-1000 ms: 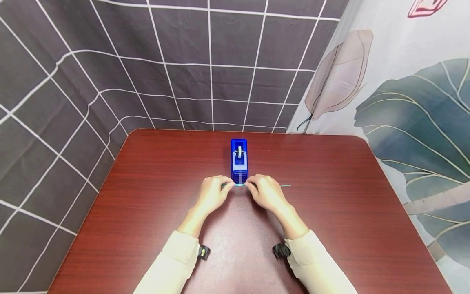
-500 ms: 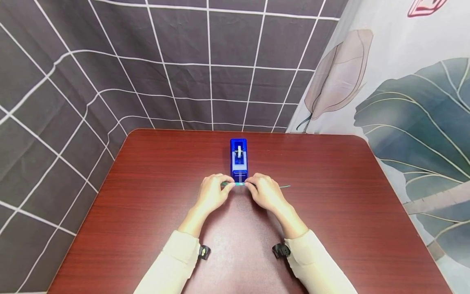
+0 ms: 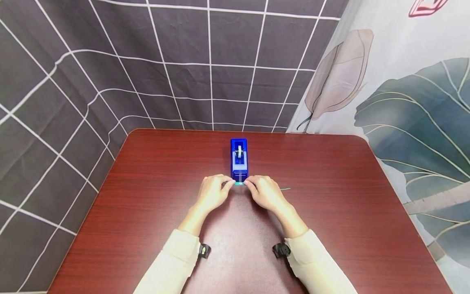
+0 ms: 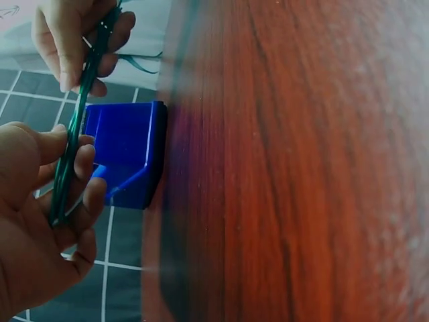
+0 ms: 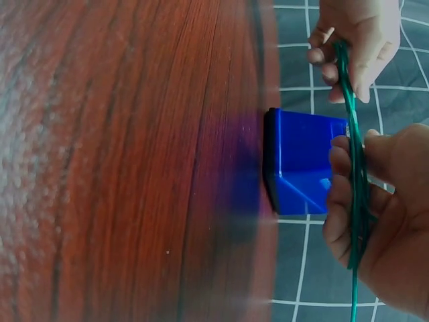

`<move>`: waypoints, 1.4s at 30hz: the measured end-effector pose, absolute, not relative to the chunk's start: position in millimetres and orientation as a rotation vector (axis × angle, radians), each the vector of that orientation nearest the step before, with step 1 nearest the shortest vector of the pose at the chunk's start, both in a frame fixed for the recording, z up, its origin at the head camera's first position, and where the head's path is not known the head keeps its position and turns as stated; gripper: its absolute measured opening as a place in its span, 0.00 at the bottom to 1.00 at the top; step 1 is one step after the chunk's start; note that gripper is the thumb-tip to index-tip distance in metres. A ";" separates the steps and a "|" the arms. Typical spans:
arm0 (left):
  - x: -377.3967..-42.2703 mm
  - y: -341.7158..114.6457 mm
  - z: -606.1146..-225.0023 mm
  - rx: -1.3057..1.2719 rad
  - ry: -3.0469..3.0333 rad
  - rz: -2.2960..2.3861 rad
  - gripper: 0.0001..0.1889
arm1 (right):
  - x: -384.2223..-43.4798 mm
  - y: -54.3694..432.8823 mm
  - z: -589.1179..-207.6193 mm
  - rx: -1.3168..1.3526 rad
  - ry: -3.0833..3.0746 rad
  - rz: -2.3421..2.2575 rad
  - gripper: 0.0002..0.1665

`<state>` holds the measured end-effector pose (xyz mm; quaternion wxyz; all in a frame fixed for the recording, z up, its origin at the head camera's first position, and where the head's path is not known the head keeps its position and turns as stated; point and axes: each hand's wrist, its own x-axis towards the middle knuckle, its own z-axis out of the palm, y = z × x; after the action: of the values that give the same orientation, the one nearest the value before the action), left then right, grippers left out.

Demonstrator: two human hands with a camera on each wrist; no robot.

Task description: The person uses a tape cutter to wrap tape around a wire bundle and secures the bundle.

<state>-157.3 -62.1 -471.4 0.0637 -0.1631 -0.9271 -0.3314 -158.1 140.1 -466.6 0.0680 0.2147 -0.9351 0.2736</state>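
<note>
A slim folded bundle of green cord (image 3: 239, 183) stretches between the two hands, close to the near end of a blue tape dispenser (image 3: 240, 167). My left hand (image 3: 213, 191) pinches one end of the bundle between thumb and fingers. The other end is pinched by my right hand (image 3: 265, 191), and a single loose strand sticks out past it. In the left wrist view the bundle (image 4: 79, 111) is above the tabletop, with the dispenser (image 4: 124, 151) behind it. A pale strip of tape (image 3: 240, 176) shows at the dispenser's front, reaching down to the cord.
The dispenser stands on a reddish-brown wooden table (image 3: 165, 163), with a small tape roll (image 3: 239, 151) inside. A dark grid-patterned curtain (image 3: 183, 81) hangs behind the table, and a pale leaf-printed curtain (image 3: 404, 122) on the right.
Both hands keep their grip on the green cord bundle, which has shifted very slightly toward the dispenser. The loose strand at the right has dipped a little.
</note>
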 end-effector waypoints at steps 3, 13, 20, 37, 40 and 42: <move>-156.8 -61.6 -470.6 -0.489 -2.785 -1.010 0.11 | -158.3 140.2 -466.6 0.635 -2.823 0.829 0.11; -157.1 -60.9 -471.3 -0.469 -2.743 -1.028 0.08 | -159.0 140.7 -465.8 0.609 -2.818 0.807 0.09; -158.8 -61.1 -474.0 -0.467 -2.718 -1.068 0.07 | -159.4 140.7 -465.5 0.622 -2.804 0.799 0.12; -164.4 -60.8 -472.5 -0.361 -2.732 -1.141 0.13 | -160.2 142.4 -466.0 0.635 -2.735 0.843 0.09; -164.4 -61.0 -471.7 -0.383 -2.705 -1.142 0.12 | -161.0 142.8 -466.0 0.630 -2.724 0.853 0.08; -164.5 -61.0 -471.0 -0.390 -2.691 -1.145 0.11 | -161.2 143.0 -465.7 0.626 -2.718 0.862 0.08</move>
<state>-164.5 -61.0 -471.0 0.0956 -0.1316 -0.9079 -0.3863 -161.2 143.0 -465.7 0.1107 0.2131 -0.9253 0.2935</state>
